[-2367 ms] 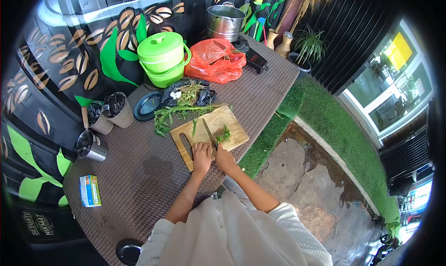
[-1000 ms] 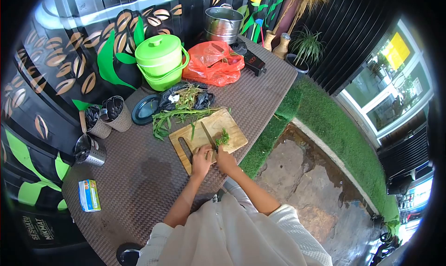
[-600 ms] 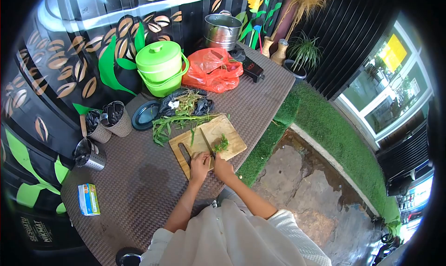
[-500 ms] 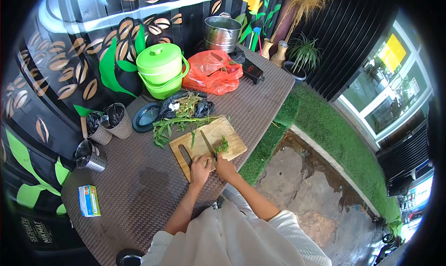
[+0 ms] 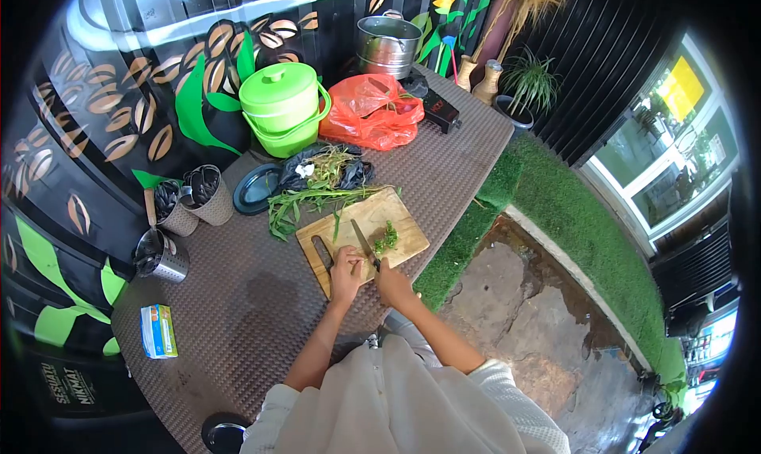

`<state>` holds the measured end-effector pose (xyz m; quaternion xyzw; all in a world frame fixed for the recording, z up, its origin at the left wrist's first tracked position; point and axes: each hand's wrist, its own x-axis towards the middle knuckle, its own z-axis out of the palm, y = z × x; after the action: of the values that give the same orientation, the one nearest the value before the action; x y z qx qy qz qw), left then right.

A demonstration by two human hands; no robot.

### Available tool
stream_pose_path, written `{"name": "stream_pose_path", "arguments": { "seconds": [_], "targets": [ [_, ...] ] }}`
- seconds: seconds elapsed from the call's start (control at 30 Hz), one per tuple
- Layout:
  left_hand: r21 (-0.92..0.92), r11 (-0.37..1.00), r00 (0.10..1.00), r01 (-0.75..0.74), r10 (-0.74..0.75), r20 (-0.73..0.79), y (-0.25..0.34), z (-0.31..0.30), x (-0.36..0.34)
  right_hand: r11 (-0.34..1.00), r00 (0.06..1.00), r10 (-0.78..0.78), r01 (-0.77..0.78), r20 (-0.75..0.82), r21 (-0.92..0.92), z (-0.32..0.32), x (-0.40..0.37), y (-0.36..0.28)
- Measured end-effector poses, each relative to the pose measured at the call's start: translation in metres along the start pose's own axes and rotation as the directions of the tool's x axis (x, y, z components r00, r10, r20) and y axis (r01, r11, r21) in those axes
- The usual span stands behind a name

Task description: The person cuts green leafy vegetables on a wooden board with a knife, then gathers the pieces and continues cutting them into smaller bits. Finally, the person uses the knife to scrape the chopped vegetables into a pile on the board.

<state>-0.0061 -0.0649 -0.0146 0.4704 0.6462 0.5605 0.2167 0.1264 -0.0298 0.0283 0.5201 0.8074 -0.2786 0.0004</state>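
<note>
A wooden cutting board lies on the brown woven table. My right hand is shut on a knife, whose blade points away from me across the board. My left hand presses down on the board just left of the blade, fingers curled over green stems that it mostly hides. A small heap of chopped greens sits right of the blade. Long green leaves lie over the board's far left corner.
Behind the board are a black bag of greens, a dark plate, a green lidded bucket, an orange plastic bag and a steel pot. Cutlery holders stand left. A blue box lies near left. The table edge drops to grass.
Both hands have stayed at the board's near edge with the knife between them. The blade shifts slightly and the heap of chopped greens stays right of it. The view has moved a little.
</note>
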Motion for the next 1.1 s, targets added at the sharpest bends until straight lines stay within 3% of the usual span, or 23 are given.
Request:
{"name": "stream_pose_path", "arguments": {
  "seconds": [0.1, 0.4, 0.53, 0.6, 0.77, 0.9, 1.1],
  "targets": [
    [0.051, 0.999, 1.0, -0.019, 0.018, 0.022, 0.0, 0.002, -0.001, 0.996, 0.994, 0.086, -0.086, -0.061, 0.003, 0.027, -0.012, -0.008],
    [0.147, 0.987, 0.998, -0.059, 0.055, 0.034, 0.004, 0.004, -0.003, 0.999, 0.999, -0.032, 0.033, -0.039, 0.032, 0.01, 0.01, -0.004],
    [0.135, 0.99, 0.999, -0.031, 0.027, 0.027, 0.003, 0.005, -0.003, 0.999, 0.999, 0.025, -0.026, -0.048, -0.031, 0.029, -0.001, -0.011],
    [0.156, 0.988, 1.0, -0.019, 0.015, 0.025, 0.005, 0.004, -0.004, 0.994, 0.998, 0.059, -0.057, -0.024, 0.091, 0.028, 0.004, -0.015],
    [0.236, 0.965, 0.993, -0.115, 0.11, 0.033, 0.003, 0.004, -0.004, 0.996, 1.0, -0.004, 0.006, -0.026, 0.085, 0.012, 0.014, -0.012],
    [0.169, 0.981, 0.995, -0.095, 0.089, 0.041, 0.004, 0.001, -0.005, 0.995, 0.999, 0.049, -0.051, 0.023, 0.08, 0.029, 0.001, -0.011],
    [0.141, 0.985, 0.994, -0.103, 0.105, -0.005, 0.003, 0.003, -0.005, 0.996, 1.0, -0.008, 0.01, -0.03, 0.09, 0.023, 0.02, -0.01]
  ]
}}
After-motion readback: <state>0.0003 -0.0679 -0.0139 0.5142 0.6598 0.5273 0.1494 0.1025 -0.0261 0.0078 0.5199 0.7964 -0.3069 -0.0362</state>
